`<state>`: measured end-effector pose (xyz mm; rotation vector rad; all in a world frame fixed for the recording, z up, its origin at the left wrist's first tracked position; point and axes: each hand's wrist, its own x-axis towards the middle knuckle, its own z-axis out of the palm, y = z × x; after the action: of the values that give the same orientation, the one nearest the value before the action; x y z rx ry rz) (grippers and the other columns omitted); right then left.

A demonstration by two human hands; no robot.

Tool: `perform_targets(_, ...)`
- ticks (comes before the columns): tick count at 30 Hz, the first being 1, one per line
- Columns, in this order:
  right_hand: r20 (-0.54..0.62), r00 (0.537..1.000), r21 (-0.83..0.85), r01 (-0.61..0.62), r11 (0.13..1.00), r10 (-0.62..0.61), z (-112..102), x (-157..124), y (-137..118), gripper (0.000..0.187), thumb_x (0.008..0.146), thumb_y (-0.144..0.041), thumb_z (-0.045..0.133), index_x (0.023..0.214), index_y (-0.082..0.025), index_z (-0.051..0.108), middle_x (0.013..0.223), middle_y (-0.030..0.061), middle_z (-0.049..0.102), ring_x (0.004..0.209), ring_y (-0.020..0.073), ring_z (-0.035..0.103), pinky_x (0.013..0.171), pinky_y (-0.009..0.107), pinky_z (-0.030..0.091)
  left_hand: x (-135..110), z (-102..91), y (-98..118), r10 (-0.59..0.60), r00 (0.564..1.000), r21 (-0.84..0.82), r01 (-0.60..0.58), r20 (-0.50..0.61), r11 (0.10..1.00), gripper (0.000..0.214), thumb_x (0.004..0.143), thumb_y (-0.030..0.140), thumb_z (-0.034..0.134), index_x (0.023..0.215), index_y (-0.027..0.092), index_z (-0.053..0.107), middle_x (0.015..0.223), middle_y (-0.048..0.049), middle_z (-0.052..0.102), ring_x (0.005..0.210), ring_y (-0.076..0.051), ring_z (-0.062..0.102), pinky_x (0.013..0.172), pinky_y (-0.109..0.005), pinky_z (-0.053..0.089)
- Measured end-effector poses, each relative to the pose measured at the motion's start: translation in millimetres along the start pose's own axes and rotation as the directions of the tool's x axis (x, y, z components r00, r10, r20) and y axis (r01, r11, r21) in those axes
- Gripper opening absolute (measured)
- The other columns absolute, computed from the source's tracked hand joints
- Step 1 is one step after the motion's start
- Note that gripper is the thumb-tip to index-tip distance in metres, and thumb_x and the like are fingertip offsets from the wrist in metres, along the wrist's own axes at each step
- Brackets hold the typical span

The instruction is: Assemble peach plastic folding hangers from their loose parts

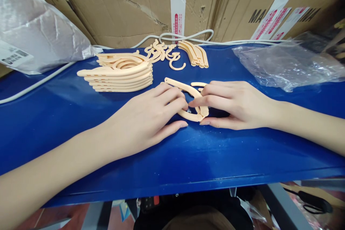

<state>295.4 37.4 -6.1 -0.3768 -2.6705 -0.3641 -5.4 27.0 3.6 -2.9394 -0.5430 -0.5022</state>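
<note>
Between my two hands, on the blue table top, lies a peach plastic folding hanger (191,116) with curved arms that meet at a joint near my right fingertips. My left hand (159,115) reaches over its left side, the fingers bent round it and the thumb stretched out below. With thumb and fingers my right hand (237,104) grips the jointed end. Another peach strip shows just behind the right fingers, partly hidden. Left of the hands rises a stack of peach hangers (118,77). Behind lie loose hooks (156,51), one single hook (178,65) and several curved arm pieces (194,54).
Cardboard boxes (107,7) stand along the back edge of the blue table (172,165). A clear plastic bag (288,66) lies at the right, a silvery padded bag (35,25) at the left. A white cable (185,37) runs along the back.
</note>
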Motion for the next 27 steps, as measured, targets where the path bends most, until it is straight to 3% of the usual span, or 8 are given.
perform_targets(4,0.005,1.000,0.008,-0.004,1.000,0.004,1.2,0.1,0.2,0.036,0.124,-0.045,0.047,0.137,-0.016,0.064,0.105,0.0073,0.072,0.086,0.0195,0.066,0.076,0.031,0.054,0.3,0.5,0.3,0.007,1.000,0.009,-0.007,0.005,1.000,0.031,0.123,0.033,0.047,0.125,0.014,0.071,0.122,-0.0108,0.078,0.111,-0.029,0.071,0.098,-0.040,0.059)
perform_targets(14,-0.014,1.000,0.009,0.015,1.000,-0.015,2.5,2.8,0.0,0.045,0.124,-0.054,0.046,0.134,-0.015,0.066,0.101,0.0071,0.073,0.088,0.0204,0.068,0.076,0.031,0.056,1.0,0.7,0.4,0.015,1.000,-0.008,-0.015,-0.023,1.000,0.026,0.123,0.025,0.047,0.117,0.017,0.070,0.116,-0.0078,0.079,0.108,-0.026,0.073,0.093,-0.037,0.056)
perform_targets(27,-0.005,1.000,0.042,-0.010,0.999,0.010,0.8,0.8,0.3,0.040,0.124,-0.050,0.048,0.135,-0.016,0.066,0.105,0.0068,0.074,0.090,0.0197,0.069,0.077,0.031,0.054,1.3,2.1,0.0,0.015,0.998,-0.037,-0.017,-0.056,0.999,0.022,0.121,0.024,0.054,0.114,0.020,0.075,0.119,-0.0057,0.079,0.109,-0.023,0.071,0.092,-0.036,0.057)
